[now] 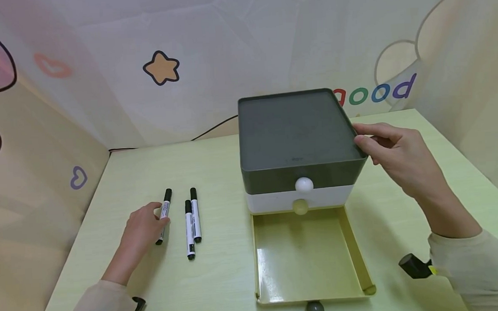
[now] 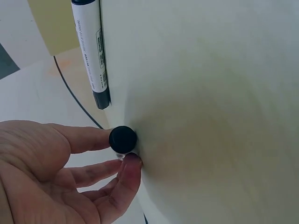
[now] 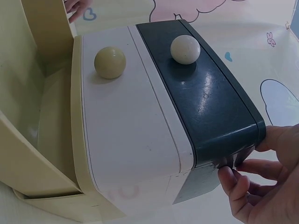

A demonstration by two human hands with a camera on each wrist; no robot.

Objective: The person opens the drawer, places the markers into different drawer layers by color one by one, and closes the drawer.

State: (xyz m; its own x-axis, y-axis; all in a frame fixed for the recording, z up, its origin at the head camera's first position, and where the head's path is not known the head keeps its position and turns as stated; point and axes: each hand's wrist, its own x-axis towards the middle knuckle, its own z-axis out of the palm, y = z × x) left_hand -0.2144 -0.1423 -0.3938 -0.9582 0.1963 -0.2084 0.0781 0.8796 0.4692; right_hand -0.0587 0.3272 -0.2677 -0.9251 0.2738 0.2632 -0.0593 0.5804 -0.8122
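Note:
On the left of the table, my left hand (image 1: 139, 231) pinches a black-capped white marker (image 1: 165, 210) between thumb and fingers. The left wrist view shows that marker end-on, with its black end (image 2: 123, 139) at the fingertips. Two similar markers, one nearer (image 1: 189, 231) and one farther (image 1: 195, 214), lie side by side to its right. My right hand (image 1: 405, 161) holds the right edge of a small drawer box (image 1: 294, 129), thumb and fingers at its dark top tier. The yellowish bottom drawer (image 1: 305, 260) is pulled out and has nothing in it.
Two upper tiers, dark and white, are closed, with a white knob (image 1: 304, 185) and a yellowish knob (image 1: 300, 207). A dark knob (image 1: 315, 310) fronts the pulled-out drawer. Printed cloth (image 1: 200, 36) hangs behind the pale table (image 1: 220, 176), with a thin cable (image 1: 213, 127) at the back edge.

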